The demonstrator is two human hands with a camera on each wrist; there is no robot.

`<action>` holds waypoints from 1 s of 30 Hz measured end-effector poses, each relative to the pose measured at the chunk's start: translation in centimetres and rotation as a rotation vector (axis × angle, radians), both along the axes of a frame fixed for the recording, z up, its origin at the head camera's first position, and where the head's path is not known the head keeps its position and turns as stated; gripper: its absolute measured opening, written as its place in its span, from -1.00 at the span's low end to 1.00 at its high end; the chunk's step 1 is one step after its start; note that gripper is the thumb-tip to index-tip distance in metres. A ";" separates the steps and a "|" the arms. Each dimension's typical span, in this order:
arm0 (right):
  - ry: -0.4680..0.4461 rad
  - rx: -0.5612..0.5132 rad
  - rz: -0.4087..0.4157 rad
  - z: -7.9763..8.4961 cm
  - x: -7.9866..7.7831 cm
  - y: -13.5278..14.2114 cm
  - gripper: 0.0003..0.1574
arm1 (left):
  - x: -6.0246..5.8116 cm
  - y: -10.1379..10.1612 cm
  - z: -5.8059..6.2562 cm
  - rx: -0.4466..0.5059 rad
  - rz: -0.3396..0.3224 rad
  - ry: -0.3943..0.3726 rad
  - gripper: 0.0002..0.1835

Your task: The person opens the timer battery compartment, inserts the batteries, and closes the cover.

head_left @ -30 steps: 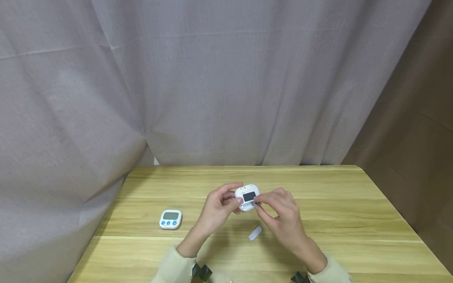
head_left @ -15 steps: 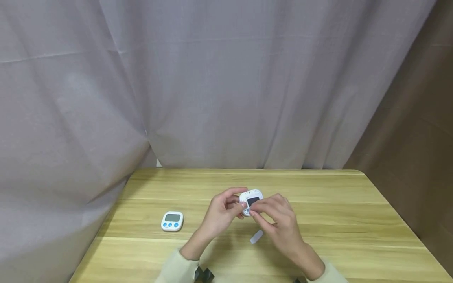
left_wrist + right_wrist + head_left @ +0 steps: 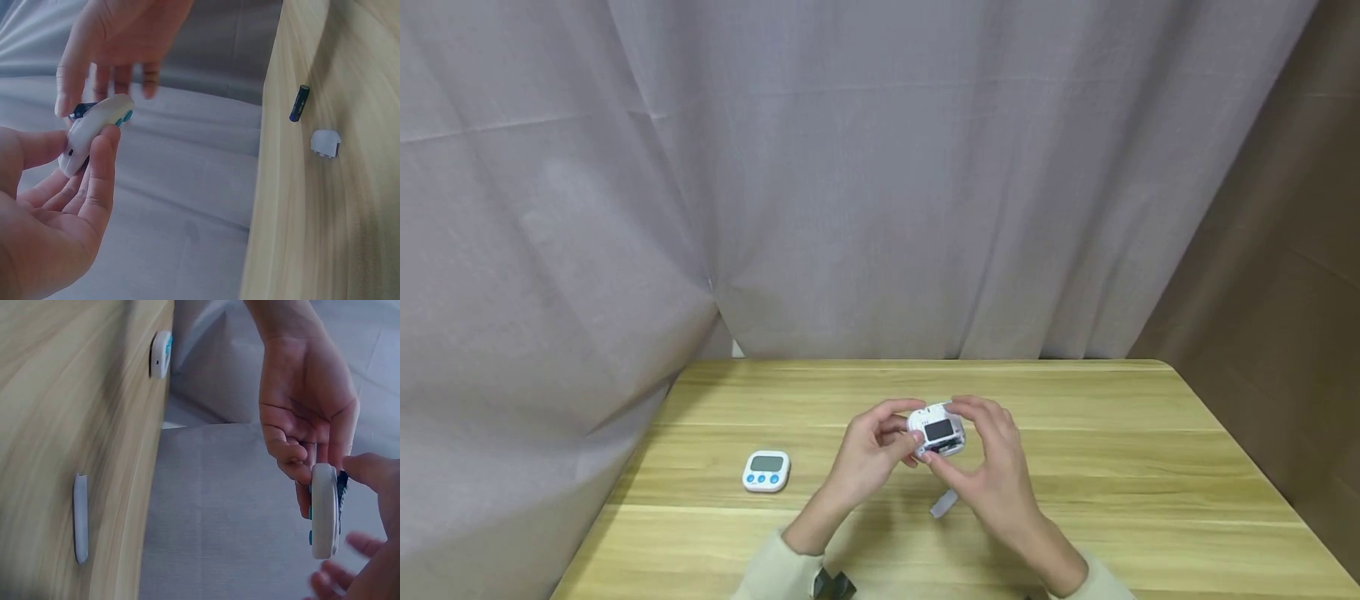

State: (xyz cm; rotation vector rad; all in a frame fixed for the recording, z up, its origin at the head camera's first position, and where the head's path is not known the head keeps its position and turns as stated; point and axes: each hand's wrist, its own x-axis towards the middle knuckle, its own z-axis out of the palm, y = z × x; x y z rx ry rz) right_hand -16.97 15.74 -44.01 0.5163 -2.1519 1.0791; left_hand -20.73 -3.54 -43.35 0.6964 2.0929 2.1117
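Note:
My left hand [image 3: 868,454] grips a white kitchen timer [image 3: 931,415] by one edge, its back turned up and its battery compartment uncovered. A dark battery [image 3: 81,111] juts from the back, tilted rather than flush. Over it, the right hand [image 3: 996,462] has its fingers spread. Its thumb tip meets the battery end in the right wrist view, while the other fingers [image 3: 365,544] are blurred and look apart from the timer. The white battery cover [image 3: 943,502] lies loose on the table below the hands.
A second white timer [image 3: 766,472] with blue buttons lies face up at the left on the wooden table [image 3: 1112,467]. Another battery [image 3: 300,103] lies near the cover in the left wrist view. A grey curtain [image 3: 880,208] hangs behind the table.
The right hand's fingers have gone from pinching at the compartment to spreading around the timer. A dark battery now shows in the compartment. The left hand's hold stays the same.

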 end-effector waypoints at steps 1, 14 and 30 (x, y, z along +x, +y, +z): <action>-0.057 -0.014 -0.013 0.1 0.1 0.0 -0.15 | 0.0 0.0 0.0 0.001 -0.001 0.000 -0.59; -0.467 -0.176 0.111 0.6 0.0 0.5 -0.10 | 0.2 0.0 0.2 0.026 0.015 -0.019 -0.58; -0.449 -0.113 0.073 0.5 0.1 0.3 -0.16 | 0.3 0.1 0.3 0.024 0.012 -0.024 -0.58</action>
